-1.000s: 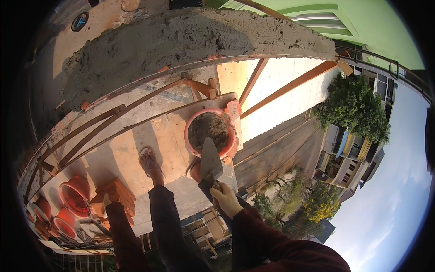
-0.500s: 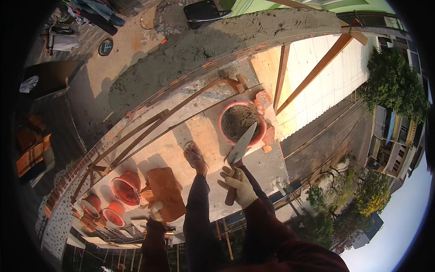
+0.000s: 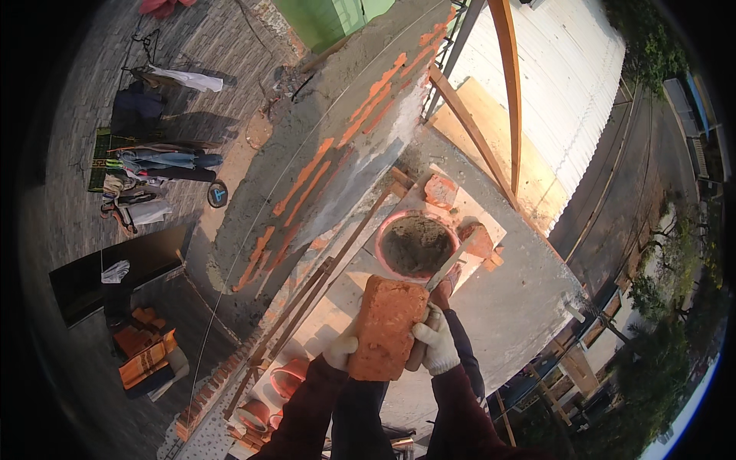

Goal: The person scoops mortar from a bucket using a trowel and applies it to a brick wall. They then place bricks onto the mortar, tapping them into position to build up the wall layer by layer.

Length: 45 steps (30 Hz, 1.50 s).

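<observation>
A reddish-orange brick [image 3: 389, 328] is held up in front of my body, between both hands. My left hand [image 3: 342, 351], in a white glove, grips its left side. On its right side is my right hand [image 3: 437, 341], also gloved, with fingers closed round a trowel [image 3: 454, 259] and the thumb side against the brick. The trowel's handle lies along the brick's right edge, and its blade points up and right. Just beyond, a round pink-rimmed tub [image 3: 379, 244] holds grey mortar [image 3: 418, 244]; the blade overlaps its right rim in view.
Brick pieces [image 3: 441, 192] lie around the tub. A wall [image 3: 337, 146], partly coated in grey mortar with exposed brick, runs along the left, with wooden braces [image 3: 295, 310] beside it. Orange buckets [image 3: 289, 377] stand lower left. A string line crosses the wall; the street lies below right.
My left hand has raised the brick and brought it rightward to the front of my body. My right hand, still on the trowel, now meets the brick. The view has turned.
</observation>
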{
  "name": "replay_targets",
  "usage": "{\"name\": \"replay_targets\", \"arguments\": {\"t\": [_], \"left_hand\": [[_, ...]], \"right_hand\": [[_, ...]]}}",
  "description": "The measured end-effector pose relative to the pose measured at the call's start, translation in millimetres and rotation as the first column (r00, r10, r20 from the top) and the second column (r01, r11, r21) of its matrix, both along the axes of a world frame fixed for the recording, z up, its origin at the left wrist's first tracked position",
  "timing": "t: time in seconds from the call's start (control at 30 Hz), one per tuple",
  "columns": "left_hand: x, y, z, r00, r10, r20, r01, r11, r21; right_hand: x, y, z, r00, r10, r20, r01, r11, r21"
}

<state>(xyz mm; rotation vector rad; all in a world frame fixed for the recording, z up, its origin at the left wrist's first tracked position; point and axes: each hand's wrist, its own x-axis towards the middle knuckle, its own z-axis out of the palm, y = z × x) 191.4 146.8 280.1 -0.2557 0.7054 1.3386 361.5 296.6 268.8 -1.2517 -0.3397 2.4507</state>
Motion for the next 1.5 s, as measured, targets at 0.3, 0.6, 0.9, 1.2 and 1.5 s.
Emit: {"name": "replay_targets", "arguments": {"t": [0.3, 0.6, 0.9, 1.2, 1.5], "left_hand": [[-12.0, 61.4, 37.0, 0.646, -0.260, -0.718, 0.240, 0.962, -0.133], [54.4, 20.8, -3.7, 0.624, -0.370, -0.688, 0.021, 0.888, -0.459], [99.9, -52.8, -54.4, 0.946, 0.271, -0.176, -0.315, 0.897, -0.310], [117.4, -58.9, -88.8, 0.906, 0.368, -0.210, -0.423, 0.773, -0.473], [116.9, -60.8, -86.3, 0.816, 0.569, -0.107, -0.533, 0.666, -0.522]], "right_hand": [[-6.7, 13.8, 11.7, 0.940, 0.067, 0.335, -0.122, 0.982, 0.145], [-23.4, 3.3, 58.2, 0.611, 0.331, 0.719, -0.715, 0.621, 0.321], [14.2, 87.7, -9.5, 0.048, 0.461, 0.886, -0.995, -0.052, 0.081], [-27.8, 142.6, -106.1, -0.160, -0.251, 0.954, -0.744, -0.605, -0.284], [0.3, 130.3, -223.0, -0.274, 0.142, 0.951, -0.914, -0.347, -0.211]]}}
